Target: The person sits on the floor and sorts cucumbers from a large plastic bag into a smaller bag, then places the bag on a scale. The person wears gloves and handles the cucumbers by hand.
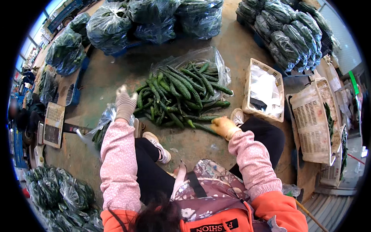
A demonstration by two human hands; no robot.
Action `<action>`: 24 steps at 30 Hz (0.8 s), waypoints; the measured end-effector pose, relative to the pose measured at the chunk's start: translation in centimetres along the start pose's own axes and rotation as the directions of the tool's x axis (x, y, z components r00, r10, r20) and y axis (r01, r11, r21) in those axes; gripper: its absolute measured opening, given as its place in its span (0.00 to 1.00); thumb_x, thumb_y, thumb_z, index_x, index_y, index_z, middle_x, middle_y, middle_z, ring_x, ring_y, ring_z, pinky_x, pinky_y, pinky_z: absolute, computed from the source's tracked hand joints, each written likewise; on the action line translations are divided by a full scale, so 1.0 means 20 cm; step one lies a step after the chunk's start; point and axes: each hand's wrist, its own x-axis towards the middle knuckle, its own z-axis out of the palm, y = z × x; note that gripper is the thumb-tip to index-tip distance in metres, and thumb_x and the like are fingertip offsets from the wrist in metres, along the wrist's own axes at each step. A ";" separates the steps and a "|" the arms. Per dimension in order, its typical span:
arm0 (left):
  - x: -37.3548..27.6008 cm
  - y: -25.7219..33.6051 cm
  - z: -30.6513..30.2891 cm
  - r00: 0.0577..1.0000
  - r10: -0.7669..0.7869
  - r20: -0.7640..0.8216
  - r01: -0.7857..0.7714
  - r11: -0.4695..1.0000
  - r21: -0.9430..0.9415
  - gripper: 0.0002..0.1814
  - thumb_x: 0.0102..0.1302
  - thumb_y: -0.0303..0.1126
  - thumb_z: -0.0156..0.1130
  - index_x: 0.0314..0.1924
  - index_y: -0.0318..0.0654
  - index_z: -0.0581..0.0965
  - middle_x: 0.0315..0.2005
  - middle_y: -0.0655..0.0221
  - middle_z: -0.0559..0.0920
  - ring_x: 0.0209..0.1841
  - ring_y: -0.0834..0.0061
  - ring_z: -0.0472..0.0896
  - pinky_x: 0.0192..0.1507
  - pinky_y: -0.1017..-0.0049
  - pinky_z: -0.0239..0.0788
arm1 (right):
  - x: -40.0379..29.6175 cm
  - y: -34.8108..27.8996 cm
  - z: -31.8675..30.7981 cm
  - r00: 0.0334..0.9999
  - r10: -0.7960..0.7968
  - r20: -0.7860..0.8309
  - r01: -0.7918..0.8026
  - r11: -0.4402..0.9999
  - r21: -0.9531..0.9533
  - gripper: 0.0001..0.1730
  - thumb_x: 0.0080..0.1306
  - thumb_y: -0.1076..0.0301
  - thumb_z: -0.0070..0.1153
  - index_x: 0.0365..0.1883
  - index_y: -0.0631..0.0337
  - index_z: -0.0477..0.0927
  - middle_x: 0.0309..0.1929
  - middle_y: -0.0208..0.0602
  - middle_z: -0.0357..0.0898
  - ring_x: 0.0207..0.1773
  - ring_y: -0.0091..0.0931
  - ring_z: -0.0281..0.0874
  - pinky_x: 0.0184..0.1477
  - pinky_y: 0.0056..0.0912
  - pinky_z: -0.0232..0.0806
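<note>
A large heap of dark green, bumpy cucumbers [176, 95] lies on the floor before me, partly on a spread clear plastic bag [200, 53]. My left hand [125, 103], in a pale knit glove, is raised at the heap's left edge with fingers apart and nothing visible in it. Below its wrist stands a clear plastic bag [107, 116] with cucumbers inside, partly hidden by my sleeve. At the heap's lower right, my right hand [224, 127], in a yellowish glove, has its fingers closed over the end of a long cucumber [205, 128].
A scale display [54, 124] stands at left. To the right are a cream crate [247, 90] holding white plastic bags [263, 87] and a tilted crate [311, 124]. Bagged cucumbers [108, 27] sit on pallets behind, with more bags [61, 191] at lower left. A person [27, 116] is at far left.
</note>
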 end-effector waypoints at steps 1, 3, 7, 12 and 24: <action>0.03 -0.01 0.05 0.987 -0.108 0.118 0.092 0.987 0.136 0.28 0.59 0.37 0.68 0.59 0.38 0.73 0.58 0.53 0.74 0.57 0.56 0.76 0.59 0.61 0.69 | 0.01 0.03 0.06 0.998 0.016 0.053 -0.014 0.999 -0.036 0.23 0.63 0.53 0.54 0.49 0.60 0.81 0.48 0.52 0.82 0.54 0.46 0.79 0.56 0.45 0.69; 0.08 0.05 0.10 0.989 0.141 0.038 -0.137 0.987 -0.089 0.25 0.60 0.39 0.67 0.56 0.40 0.75 0.59 0.54 0.74 0.59 0.53 0.75 0.60 0.61 0.68 | 0.02 0.11 0.18 0.997 -0.016 0.070 0.019 0.999 -0.040 0.24 0.63 0.53 0.54 0.50 0.61 0.80 0.49 0.53 0.81 0.54 0.46 0.78 0.56 0.47 0.69; 0.18 0.12 0.12 0.975 0.223 0.021 -0.218 0.967 -0.129 0.17 0.62 0.33 0.63 0.51 0.41 0.77 0.49 0.54 0.80 0.48 0.54 0.81 0.52 0.62 0.72 | 0.16 0.23 0.36 0.987 0.016 0.160 -0.019 1.000 0.020 0.33 0.63 0.53 0.54 0.62 0.63 0.73 0.56 0.54 0.78 0.61 0.45 0.74 0.62 0.41 0.66; 0.28 -0.02 0.00 0.985 0.109 0.137 -0.111 0.994 0.005 0.11 0.65 0.37 0.60 0.45 0.44 0.80 0.42 0.58 0.84 0.47 0.55 0.82 0.50 0.59 0.73 | 0.52 0.05 0.59 0.998 0.044 0.041 -0.055 0.943 0.329 0.32 0.66 0.56 0.54 0.64 0.64 0.71 0.60 0.53 0.76 0.65 0.43 0.71 0.65 0.39 0.63; 0.34 -0.07 -0.02 0.991 0.112 0.070 -0.109 0.993 -0.045 0.08 0.65 0.33 0.59 0.41 0.41 0.81 0.35 0.55 0.84 0.39 0.55 0.83 0.43 0.61 0.74 | 1.31 -0.43 0.46 0.935 -0.133 -0.328 0.210 0.955 0.209 0.22 0.69 0.66 0.45 0.61 0.62 0.73 0.55 0.54 0.78 0.59 0.46 0.74 0.60 0.43 0.66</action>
